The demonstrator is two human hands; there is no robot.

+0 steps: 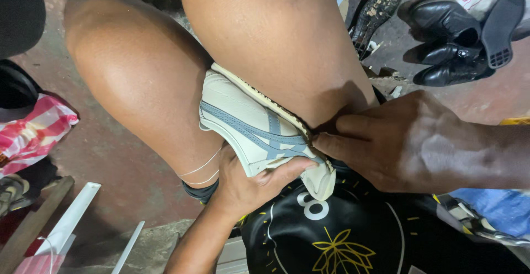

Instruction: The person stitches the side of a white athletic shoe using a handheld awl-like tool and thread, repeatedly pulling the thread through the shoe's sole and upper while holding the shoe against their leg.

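On reddish concrete floor point(116, 163): black shoes point(450, 42).

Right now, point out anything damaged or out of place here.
The cream sneaker, clamped between the knees and held by both hands, left and right, has its sole edge gaping away from the upper. A loose black sole lies over the black dress shoes on the floor.

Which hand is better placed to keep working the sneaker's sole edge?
Probably right: the right hand has fingertips at the sneaker sole edge, while the left hand cups it from below, steadying it between the knees.
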